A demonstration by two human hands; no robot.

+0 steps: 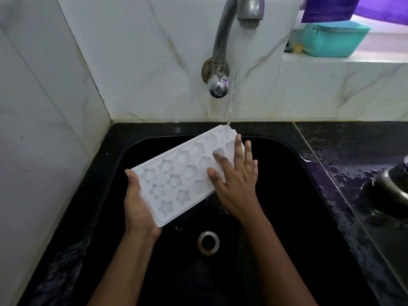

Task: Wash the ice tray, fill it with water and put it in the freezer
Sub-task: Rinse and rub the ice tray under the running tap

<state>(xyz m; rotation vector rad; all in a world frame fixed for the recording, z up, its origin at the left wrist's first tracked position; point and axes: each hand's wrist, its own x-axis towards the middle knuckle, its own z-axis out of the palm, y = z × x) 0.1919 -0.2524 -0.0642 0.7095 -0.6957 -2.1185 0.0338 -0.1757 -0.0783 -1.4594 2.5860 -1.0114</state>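
Fingers (238, 153) spread, our right hand (236, 184) presses the ice tray (176, 182); left hand (136, 204) grips its near end, long axis running far-right to the stream (230, 96)

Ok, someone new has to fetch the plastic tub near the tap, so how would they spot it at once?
Start at the black sink, then follow the tap up and right to the pale ledge. The tub sits there under a hanging purple cloth; it is the only turquoise thing in view.
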